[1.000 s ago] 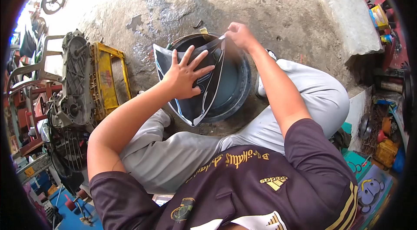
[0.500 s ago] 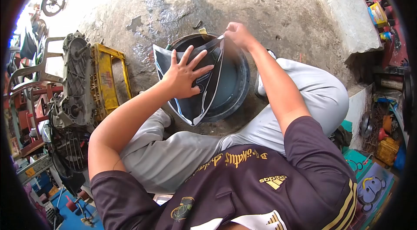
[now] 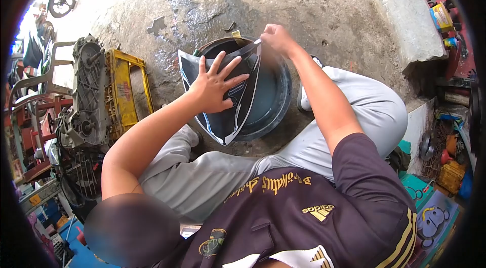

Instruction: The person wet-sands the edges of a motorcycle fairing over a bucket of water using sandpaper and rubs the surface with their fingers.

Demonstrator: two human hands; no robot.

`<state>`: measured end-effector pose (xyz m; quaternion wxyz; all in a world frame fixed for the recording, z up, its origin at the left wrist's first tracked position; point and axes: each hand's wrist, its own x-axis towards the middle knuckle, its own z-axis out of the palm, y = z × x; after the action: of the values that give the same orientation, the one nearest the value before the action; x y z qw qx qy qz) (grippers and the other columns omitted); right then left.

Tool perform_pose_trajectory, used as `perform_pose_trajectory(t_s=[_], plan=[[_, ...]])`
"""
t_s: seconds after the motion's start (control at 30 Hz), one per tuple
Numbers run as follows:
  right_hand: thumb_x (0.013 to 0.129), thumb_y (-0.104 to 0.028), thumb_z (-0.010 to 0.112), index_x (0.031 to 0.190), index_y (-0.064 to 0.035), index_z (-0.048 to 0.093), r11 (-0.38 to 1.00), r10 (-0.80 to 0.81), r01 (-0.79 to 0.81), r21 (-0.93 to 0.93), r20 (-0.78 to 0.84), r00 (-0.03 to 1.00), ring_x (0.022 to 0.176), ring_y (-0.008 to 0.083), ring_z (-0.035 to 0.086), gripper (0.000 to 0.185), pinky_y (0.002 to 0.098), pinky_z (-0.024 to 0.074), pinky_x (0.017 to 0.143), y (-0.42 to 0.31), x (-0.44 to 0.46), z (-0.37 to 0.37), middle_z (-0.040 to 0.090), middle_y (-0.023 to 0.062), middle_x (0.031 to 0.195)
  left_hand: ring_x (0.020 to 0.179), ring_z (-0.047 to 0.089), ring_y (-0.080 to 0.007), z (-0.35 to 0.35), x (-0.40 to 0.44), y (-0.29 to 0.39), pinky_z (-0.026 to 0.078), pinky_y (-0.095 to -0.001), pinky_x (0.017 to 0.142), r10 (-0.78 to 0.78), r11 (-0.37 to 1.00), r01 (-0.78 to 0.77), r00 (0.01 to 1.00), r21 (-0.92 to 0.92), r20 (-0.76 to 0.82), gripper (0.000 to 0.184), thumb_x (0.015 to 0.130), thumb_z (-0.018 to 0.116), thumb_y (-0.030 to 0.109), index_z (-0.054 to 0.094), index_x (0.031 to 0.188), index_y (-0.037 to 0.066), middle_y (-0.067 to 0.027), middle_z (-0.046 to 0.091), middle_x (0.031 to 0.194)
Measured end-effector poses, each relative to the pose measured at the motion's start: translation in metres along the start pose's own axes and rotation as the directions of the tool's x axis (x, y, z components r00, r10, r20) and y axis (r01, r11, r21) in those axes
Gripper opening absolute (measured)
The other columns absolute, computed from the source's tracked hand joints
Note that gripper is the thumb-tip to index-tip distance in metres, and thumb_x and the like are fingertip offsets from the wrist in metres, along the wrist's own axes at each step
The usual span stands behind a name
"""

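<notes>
A pointed black panel with white edging (image 3: 223, 128), which looks like a motorcycle body panel, lies across a dark round basin (image 3: 284, 101). My left hand (image 3: 215, 88) rests flat on the panel with its fingers spread. At the panel's upper right, my right hand (image 3: 277, 40) is closed in a pinch on the end of a thin dark strip (image 3: 249, 49) that has a whitish tip. The strip runs from the panel up to my fingers; it resembles sticker film, but its far end is hard to make out. Bluish-grey water (image 3: 263, 103) shows in the basin.
Left of the basin stand a yellow crate (image 3: 119, 90) and a grey metal engine casing (image 3: 91, 90). Wet patches mark the concrete floor (image 3: 304, 9). A raised concrete ledge (image 3: 400, 20) and cluttered tools are on the right. A motorcycle wheel (image 3: 62, 2) appears far left.
Both hands keep nearly the same places on the panel and strip. A dark, blurred round patch now covers my left sleeve at the lower left.
</notes>
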<state>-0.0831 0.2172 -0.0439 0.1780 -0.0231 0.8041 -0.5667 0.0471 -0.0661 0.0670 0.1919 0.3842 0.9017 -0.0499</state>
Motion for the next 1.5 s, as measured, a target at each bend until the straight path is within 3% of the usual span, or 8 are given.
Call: perform_pose_trajectory(t_s=[0.2, 0.33, 0.5, 0.63, 0.7, 1.07, 1.13, 1.5], plan=[[0.09, -0.017, 0.077, 0.086, -0.0053, 0.066, 1.0, -0.03, 0.03, 0.001, -0.129, 0.991, 0.072, 0.0102, 0.055, 0.017, 0.0326, 0.047, 0.065, 0.009, 0.006, 0.008, 0.062, 0.0001, 0.076, 0.167, 0.005, -0.045, 0.0, 0.0, 0.0, 0.016, -0.0839, 0.121, -0.001, 1.0, 0.001, 1.0, 0.003, -0.006, 0.093, 0.085, 0.071, 0.052, 0.035, 0.17, 0.041, -0.0074, 0.013, 0.183], [0.093, -0.014, 0.069, 0.09, -0.0055, 0.064, 0.999, 0.003, -0.004, 0.046, 0.014, 1.0, 0.078, 0.0095, 0.054, 0.01, 0.0318, 0.0469, 0.069, 0.004, 0.005, 0.002, 0.061, -0.0011, 0.082, 0.167, 0.006, -0.045, -0.001, -0.001, -0.001, 0.016, -0.084, 0.121, 0.002, 1.0, -0.002, 1.0, -0.008, -0.004, 0.093, 0.085, 0.072, 0.052, 0.035, 0.17, 0.041, -0.0072, 0.013, 0.183], [0.09, -0.015, 0.076, 0.084, -0.0048, 0.064, 1.0, -0.002, 0.004, 0.013, -0.126, 0.992, 0.072, 0.012, 0.055, 0.016, 0.0343, 0.0483, 0.066, 0.005, 0.005, 0.007, 0.063, 0.0006, 0.077, 0.167, 0.005, -0.0453, 0.001, 0.0, -0.001, 0.016, -0.084, 0.121, 0.001, 1.0, -0.002, 1.0, -0.007, -0.006, 0.093, 0.086, 0.072, 0.052, 0.035, 0.17, 0.041, -0.0067, 0.011, 0.183], [0.09, -0.016, 0.076, 0.085, -0.0044, 0.065, 0.998, 0.0, 0.001, 0.058, -0.03, 1.0, 0.073, 0.0118, 0.055, 0.017, 0.0342, 0.0482, 0.066, 0.002, 0.005, 0.004, 0.063, 0.0009, 0.078, 0.166, 0.005, -0.0472, 0.0, -0.001, -0.001, 0.014, -0.084, 0.121, 0.016, 0.999, -0.017, 1.0, -0.038, -0.019, 0.095, 0.084, 0.073, 0.047, 0.034, 0.17, 0.04, -0.0101, 0.012, 0.183], [0.09, -0.017, 0.076, 0.085, -0.0042, 0.065, 0.999, -0.038, 0.035, -0.022, -0.156, 0.987, 0.073, 0.0111, 0.055, 0.017, 0.0332, 0.0477, 0.066, 0.004, 0.002, 0.008, 0.063, 0.0008, 0.078, 0.167, 0.006, -0.0455, 0.0, 0.0, 0.0, 0.016, -0.0841, 0.121, 0.0, 1.0, 0.0, 1.0, -0.005, -0.003, 0.093, 0.086, 0.072, 0.052, 0.035, 0.17, 0.041, -0.0072, 0.012, 0.183], [0.09, -0.015, 0.076, 0.087, -0.0045, 0.068, 1.0, -0.005, 0.007, 0.01, -0.149, 0.989, 0.074, 0.0107, 0.057, 0.014, 0.0319, 0.0487, 0.068, 0.013, 0.006, 0.009, 0.066, 0.0011, 0.079, 0.167, 0.005, -0.0451, -0.002, -0.001, 0.0, 0.017, -0.0843, 0.12, -0.005, 1.0, 0.005, 1.0, -0.008, 0.012, 0.092, 0.085, 0.072, 0.051, 0.036, 0.169, 0.041, -0.0069, 0.012, 0.183], [0.09, -0.014, 0.076, 0.087, -0.005, 0.068, 0.989, 0.048, -0.044, 0.143, -0.024, 0.999, 0.074, 0.0108, 0.058, 0.013, 0.0321, 0.0489, 0.067, 0.01, 0.005, 0.003, 0.066, 0.0009, 0.079, 0.167, 0.005, -0.045, 0.0, 0.0, -0.001, 0.016, -0.0845, 0.12, 0.009, 1.0, -0.009, 1.0, -0.019, -0.022, 0.092, 0.085, 0.072, 0.05, 0.036, 0.169, 0.041, -0.0066, 0.012, 0.183], [0.091, -0.01, 0.073, 0.084, -0.0062, 0.066, 0.975, 0.108, -0.088, 0.206, -0.087, 0.99, 0.073, 0.0097, 0.057, 0.011, 0.0314, 0.0469, 0.065, 0.009, 0.004, 0.009, 0.065, 0.0003, 0.078, 0.167, 0.005, -0.0452, 0.0, 0.0, -0.002, 0.016, -0.0845, 0.121, 0.006, 1.0, -0.006, 1.0, -0.021, -0.015, 0.093, 0.084, 0.072, 0.051, 0.035, 0.17, 0.041, -0.0066, 0.012, 0.183]])
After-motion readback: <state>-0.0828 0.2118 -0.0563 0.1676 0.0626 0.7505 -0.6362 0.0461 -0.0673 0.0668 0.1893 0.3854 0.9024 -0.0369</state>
